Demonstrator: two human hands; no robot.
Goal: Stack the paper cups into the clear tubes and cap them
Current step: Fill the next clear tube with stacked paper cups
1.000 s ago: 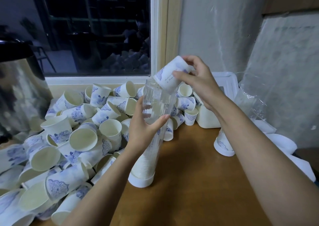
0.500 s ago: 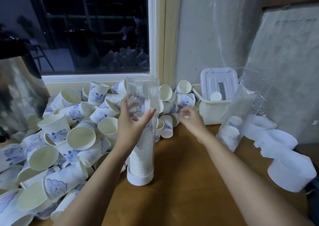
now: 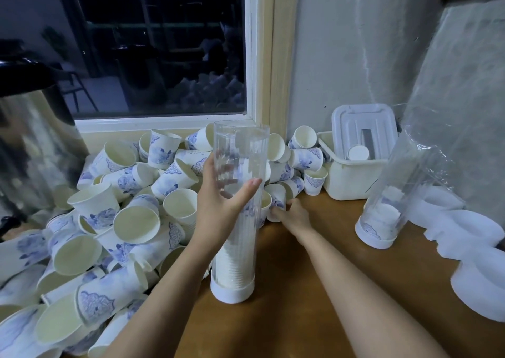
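A tall clear tube (image 3: 237, 150) stands upright on the wooden table in a white base cap (image 3: 232, 292), with a stack of paper cups filling its lower half. My left hand (image 3: 221, 196) grips the tube around its middle. Just right of the tube, my right hand (image 3: 291, 212) holds a small white-and-blue paper cup (image 3: 276, 197) at the edge of the pile. A large heap of loose paper cups (image 3: 114, 212) spreads across the left side.
A second clear tube (image 3: 393, 193) with a few cups inside stands at right. White caps (image 3: 481, 286) lie along the right edge. A white plastic bin (image 3: 352, 180) sits behind, against the wall. A steel urn (image 3: 30, 144) stands at far left.
My right hand dropped the earlier cup into the tube, came down to the pile and took hold of another cup. My left hand kept its grip as the tube came upright.
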